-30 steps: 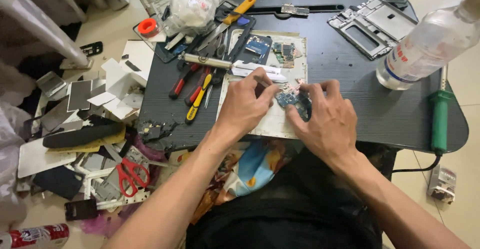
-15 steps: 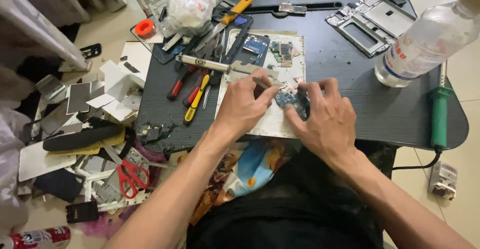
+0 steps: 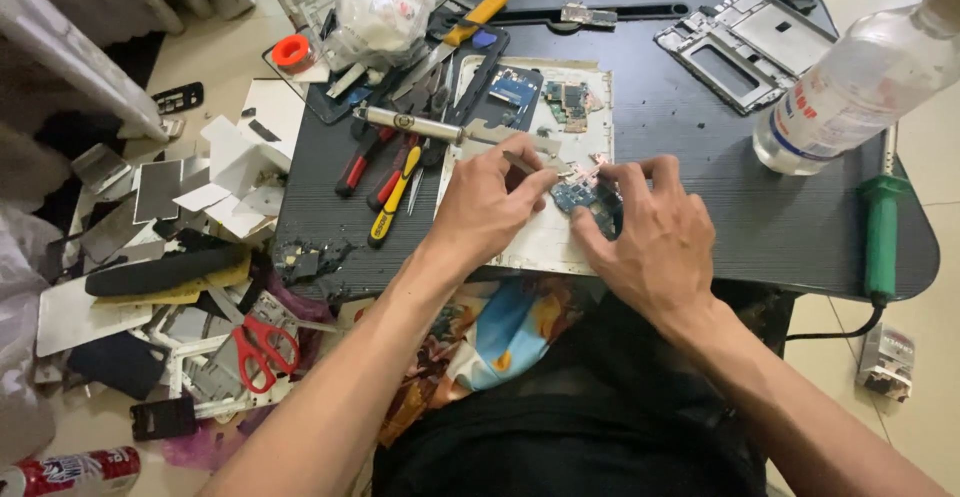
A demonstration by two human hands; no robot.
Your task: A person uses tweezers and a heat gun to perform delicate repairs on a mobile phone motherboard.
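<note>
We pinch thin tweezers [image 3: 535, 165] in our left hand [image 3: 490, 202] just left of the small blue circuit board [image 3: 585, 197]; our right hand [image 3: 655, 242] steadies it, fingers pressed upon it.

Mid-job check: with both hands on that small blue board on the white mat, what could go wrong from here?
1. The left hand holds a thin metal tool at the small blue circuit board, which the right hand steadies; a slip might scratch it.
2. The clear plastic bottle lies tilted near the right hand; a nudge might roll it.
3. The green-handled soldering iron sits at the table edge and could fall.
</note>
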